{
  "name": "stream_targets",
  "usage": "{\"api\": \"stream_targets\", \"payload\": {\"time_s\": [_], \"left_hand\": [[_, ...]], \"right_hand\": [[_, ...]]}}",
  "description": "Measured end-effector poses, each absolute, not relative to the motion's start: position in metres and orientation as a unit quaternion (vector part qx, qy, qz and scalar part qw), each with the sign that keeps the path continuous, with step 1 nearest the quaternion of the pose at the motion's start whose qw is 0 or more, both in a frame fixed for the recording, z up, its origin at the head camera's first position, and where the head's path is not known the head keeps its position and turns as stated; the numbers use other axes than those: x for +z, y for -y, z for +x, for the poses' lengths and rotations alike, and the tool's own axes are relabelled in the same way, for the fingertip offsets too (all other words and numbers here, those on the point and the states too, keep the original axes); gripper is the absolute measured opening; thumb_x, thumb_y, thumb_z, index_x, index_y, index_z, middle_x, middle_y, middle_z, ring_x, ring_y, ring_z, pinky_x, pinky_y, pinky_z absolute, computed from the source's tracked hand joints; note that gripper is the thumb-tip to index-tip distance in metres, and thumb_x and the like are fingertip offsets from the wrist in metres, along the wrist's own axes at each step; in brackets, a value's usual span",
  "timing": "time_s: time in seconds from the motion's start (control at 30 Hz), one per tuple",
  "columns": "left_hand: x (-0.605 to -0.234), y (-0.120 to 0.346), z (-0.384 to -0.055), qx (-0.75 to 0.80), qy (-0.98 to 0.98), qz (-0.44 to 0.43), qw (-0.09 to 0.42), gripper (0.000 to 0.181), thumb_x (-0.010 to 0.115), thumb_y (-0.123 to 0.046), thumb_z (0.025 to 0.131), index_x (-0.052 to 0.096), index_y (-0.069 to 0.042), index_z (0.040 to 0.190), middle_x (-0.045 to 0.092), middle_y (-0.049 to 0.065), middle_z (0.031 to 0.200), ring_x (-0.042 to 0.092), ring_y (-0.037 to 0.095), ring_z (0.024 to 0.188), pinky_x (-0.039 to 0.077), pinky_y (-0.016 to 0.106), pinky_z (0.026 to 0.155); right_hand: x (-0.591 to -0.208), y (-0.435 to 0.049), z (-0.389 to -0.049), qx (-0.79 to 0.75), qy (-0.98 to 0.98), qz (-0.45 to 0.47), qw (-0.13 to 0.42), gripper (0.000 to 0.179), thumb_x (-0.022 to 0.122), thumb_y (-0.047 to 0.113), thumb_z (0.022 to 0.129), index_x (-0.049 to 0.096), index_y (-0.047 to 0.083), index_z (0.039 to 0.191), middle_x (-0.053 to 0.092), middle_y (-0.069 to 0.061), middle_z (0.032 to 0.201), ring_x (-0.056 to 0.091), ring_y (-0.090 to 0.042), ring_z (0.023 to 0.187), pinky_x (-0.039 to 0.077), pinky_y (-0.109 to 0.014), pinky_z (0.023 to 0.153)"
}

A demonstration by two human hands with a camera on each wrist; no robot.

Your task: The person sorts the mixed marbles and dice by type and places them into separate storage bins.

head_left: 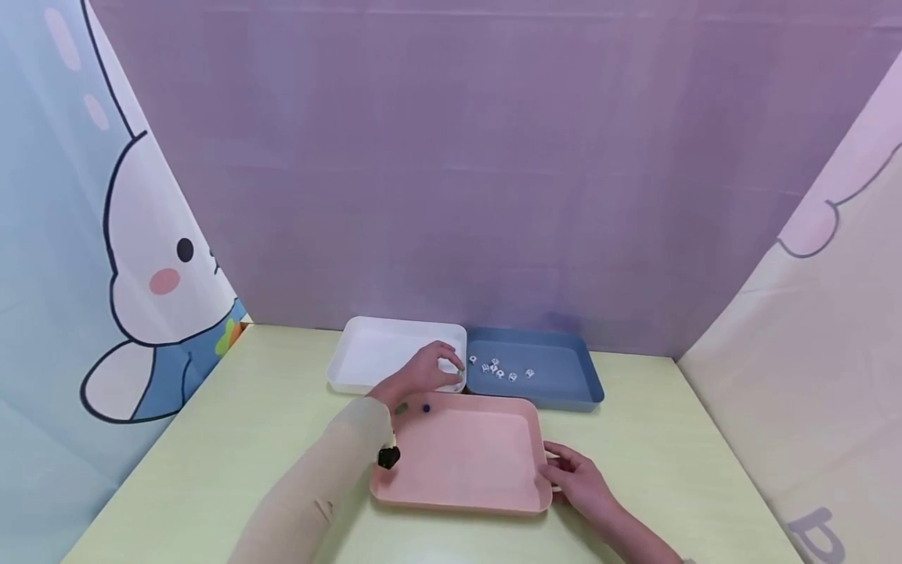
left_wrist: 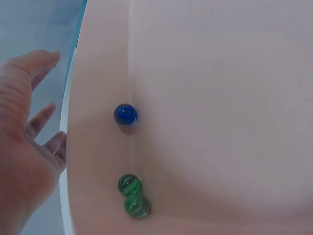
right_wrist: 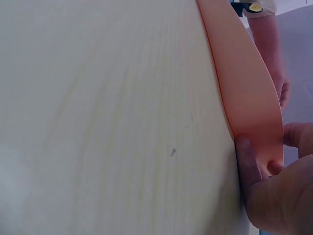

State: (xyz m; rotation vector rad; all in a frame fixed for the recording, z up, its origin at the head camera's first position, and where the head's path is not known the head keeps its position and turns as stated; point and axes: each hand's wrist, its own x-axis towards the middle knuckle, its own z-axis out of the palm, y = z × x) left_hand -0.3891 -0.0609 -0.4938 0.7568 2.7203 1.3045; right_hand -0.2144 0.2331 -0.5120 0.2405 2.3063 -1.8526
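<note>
My left hand (head_left: 427,370) is over the near right corner of the white tray (head_left: 344,374). Its thumb and forefinger meet at a small greenish marble (head_left: 460,372); the left wrist view hides this pinch. At the pink tray's (head_left: 465,454) right side, my right hand (head_left: 578,482) grips the edge, thumb at the rim and a finger along the outer wall (right_wrist: 244,83). Inside the pink tray, a blue marble (left_wrist: 125,115) lies along the far side, with two swirled green marbles (left_wrist: 130,184) touching each other near the far left corner.
A blue tray (head_left: 564,395) adjoins the white one and holds several white dice (head_left: 500,374). Both stand behind the pink tray on a pale wooden table (head_left: 211,439). A purple cloth (head_left: 479,172) hangs behind, with printed cloths at both sides.
</note>
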Motion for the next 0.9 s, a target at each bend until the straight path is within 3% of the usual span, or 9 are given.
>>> {"api": "stream_targets", "payload": {"time_s": [0.37, 0.9], "left_hand": [[-0.498, 0.056, -0.39, 0.455, -0.862, 0.221, -0.016, 0.014, 0.076, -0.016, 0.084, 0.076, -0.009, 0.096, 0.061, 0.007, 0.119, 0.05, 0.026, 0.12, 0.038, 0.046, 0.104], [-0.517, 0.051, -0.404, 0.515, -0.838, 0.177, -0.03, 0.011, 0.079, -0.019, 0.082, 0.077, -0.015, 0.091, 0.064, 0.003, 0.113, 0.051, 0.027, 0.119, 0.037, 0.049, 0.103]], "right_hand": [[-0.512, -0.233, -0.214, -0.621, -0.775, 0.082, 0.081, 0.048, 0.066, 0.004, 0.089, 0.051, -0.007, 0.134, 0.063, -0.015, 0.1, 0.065, -0.025, 0.079, 0.057, -0.041, 0.064], [-0.512, -0.235, -0.212, -0.625, -0.774, 0.064, 0.082, 0.049, 0.066, 0.006, 0.09, 0.051, -0.008, 0.134, 0.064, -0.013, 0.098, 0.066, -0.026, 0.079, 0.057, -0.04, 0.064]]}}
